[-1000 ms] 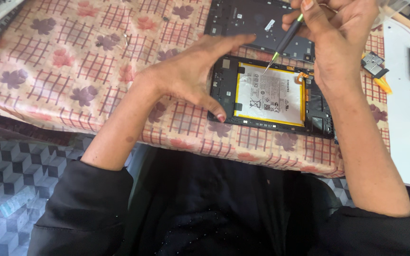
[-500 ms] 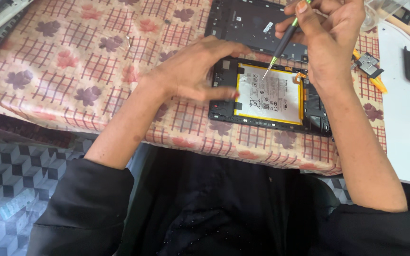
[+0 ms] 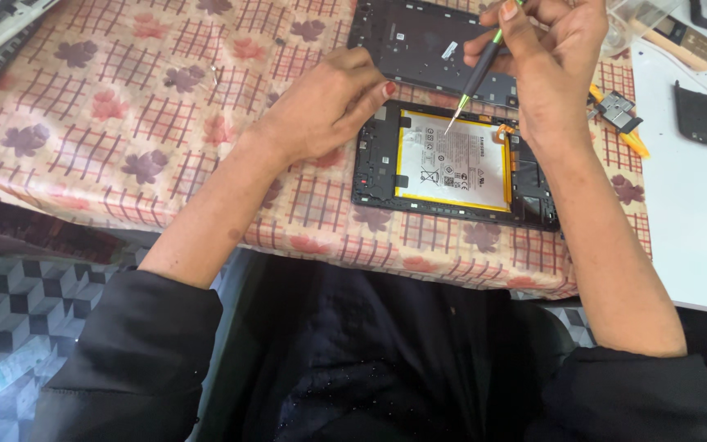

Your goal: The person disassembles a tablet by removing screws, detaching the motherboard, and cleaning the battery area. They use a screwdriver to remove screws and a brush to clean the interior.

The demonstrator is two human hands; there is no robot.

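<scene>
Since half a second ago your left hand [image 3: 333,102] has drawn its fingers in off the battery; they now curl loosely at the opened tablet's [image 3: 452,164] upper left corner, thumb tip touching the frame, gripping nothing. Your right hand [image 3: 550,61] is closed around a slim black tool [image 3: 475,78] with a green collar, held slanted so its fine tip sits just above the top edge of the battery [image 3: 452,160], slightly lower than before. Whether the tip actually touches the battery is hard to tell from this angle.

That tablet lies back-off on the checked, flower-printed tablecloth [image 3: 124,123], near the table's front edge, its white, yellow-edged battery filling the middle of the black frame. Its removed back cover [image 3: 419,41] lies just beyond it, partly under your right hand. To your right, a small metal part [image 3: 615,110] rests on a yellow strip at the cloth's edge, and a dark rectangular piece [image 3: 701,115] lies on the white surface [image 3: 697,229] beside it.
</scene>
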